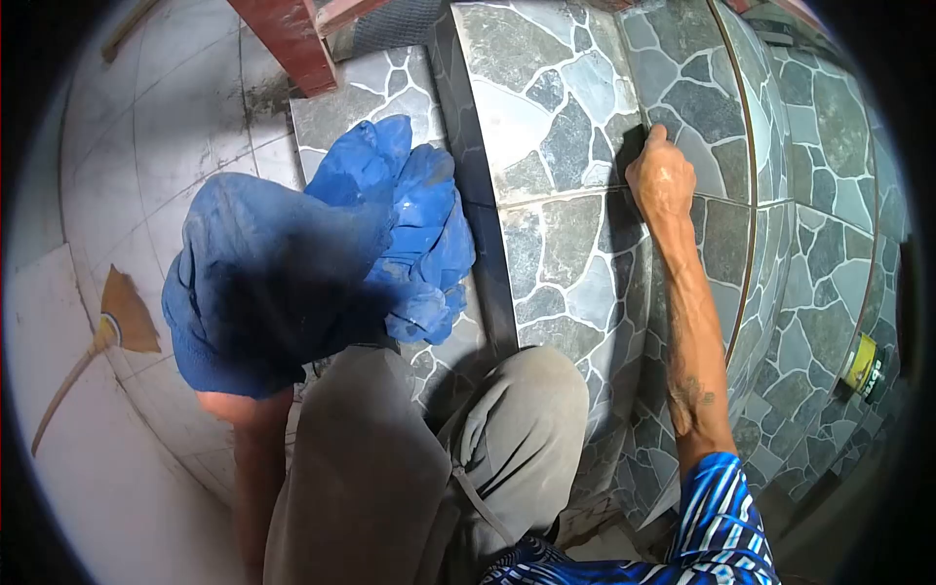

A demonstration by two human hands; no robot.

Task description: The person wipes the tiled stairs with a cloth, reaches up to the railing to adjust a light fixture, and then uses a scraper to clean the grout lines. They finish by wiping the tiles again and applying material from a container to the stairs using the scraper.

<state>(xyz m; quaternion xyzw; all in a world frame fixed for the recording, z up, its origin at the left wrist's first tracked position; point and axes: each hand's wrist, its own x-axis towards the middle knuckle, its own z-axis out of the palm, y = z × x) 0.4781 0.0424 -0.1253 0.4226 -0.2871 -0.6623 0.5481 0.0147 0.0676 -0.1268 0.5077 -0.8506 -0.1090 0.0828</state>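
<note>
My right hand is closed in a fist, its knuckles toward the camera, on the stone-patterned tiles beside a joint between two tile faces. What it grips, if anything, is hidden. A large blue cloth lies bunched at the left, in front of my left forearm. The cloth covers my left hand, so its fingers do not show. More blue folds rest on the lower tiled step, next to the raised step.
A broom lies on the pale tiled floor at the left. Red-painted legs stand at the top. A yellow-green can sits at the far right. My knees are bent before the steps.
</note>
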